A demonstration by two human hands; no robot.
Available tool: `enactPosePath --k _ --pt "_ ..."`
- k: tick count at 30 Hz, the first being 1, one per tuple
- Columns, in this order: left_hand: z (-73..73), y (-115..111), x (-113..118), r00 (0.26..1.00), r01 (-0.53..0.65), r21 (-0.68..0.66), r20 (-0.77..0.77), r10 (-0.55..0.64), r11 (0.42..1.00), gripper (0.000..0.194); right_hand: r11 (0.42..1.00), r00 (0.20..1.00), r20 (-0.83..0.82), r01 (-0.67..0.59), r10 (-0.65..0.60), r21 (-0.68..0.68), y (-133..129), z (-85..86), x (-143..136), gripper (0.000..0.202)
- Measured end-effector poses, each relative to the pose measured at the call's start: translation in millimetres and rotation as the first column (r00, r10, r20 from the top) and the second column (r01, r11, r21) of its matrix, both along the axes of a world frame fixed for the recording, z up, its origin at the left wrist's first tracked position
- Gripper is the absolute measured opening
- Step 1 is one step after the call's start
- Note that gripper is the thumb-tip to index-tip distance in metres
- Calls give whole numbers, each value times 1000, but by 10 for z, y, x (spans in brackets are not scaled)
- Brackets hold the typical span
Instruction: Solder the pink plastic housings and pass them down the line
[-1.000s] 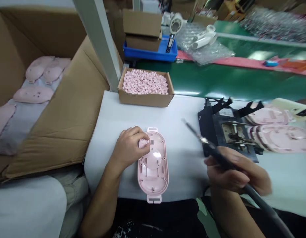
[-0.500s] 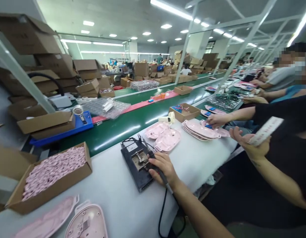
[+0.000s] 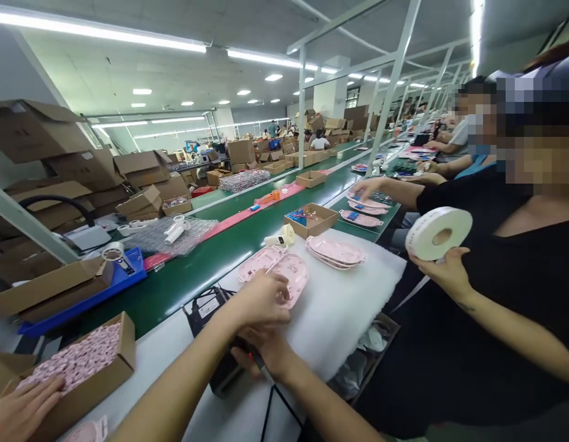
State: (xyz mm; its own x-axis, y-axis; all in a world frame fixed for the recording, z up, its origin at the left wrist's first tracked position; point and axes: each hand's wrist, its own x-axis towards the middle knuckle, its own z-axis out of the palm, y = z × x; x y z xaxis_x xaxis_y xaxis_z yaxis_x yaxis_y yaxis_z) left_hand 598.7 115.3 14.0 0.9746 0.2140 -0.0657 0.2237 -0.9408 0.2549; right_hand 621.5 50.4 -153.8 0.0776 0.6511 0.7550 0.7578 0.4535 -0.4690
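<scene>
My left hand (image 3: 264,299) reaches across my right forearm's front, its fingers curled on the near edge of a pink shell (image 3: 294,275). That shell lies tilted over another pink shell (image 3: 254,261). Just below, my right hand (image 3: 266,351) is wrapped round a soldering iron (image 3: 264,371), whose cable hangs down; its tip is hidden. Under both hands lies the black soldering station (image 3: 207,307), mostly covered by my arm.
Another person's hand (image 3: 33,402) rests at a box of small pink parts (image 3: 88,356). On the right, a co-worker holds a white tape roll (image 3: 434,230). Stacked pink shells (image 3: 336,252), a cardboard box (image 3: 312,222) and a cream device (image 3: 282,236) stand beyond my hands.
My left hand has come into view and onto the pink shell. My view has shifted right. A hand has appeared at the parts box, and the co-worker's roll now faces me.
</scene>
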Motion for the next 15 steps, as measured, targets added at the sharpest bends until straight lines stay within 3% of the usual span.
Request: enactPosePath --k 2,5,15 --pt "-78 168 327 997 28 20 -78 -27 999 18 1000 1000 -14 -12 12 14 11 4 -1 36" --pt "-186 324 523 990 26 83 -142 -14 996 20 1000 1000 -14 -4 4 30 44 2 0 40" --pt "-227 291 272 925 -85 161 -355 138 983 32 993 1000 7 8 -9 117 21 -126 -99 47"
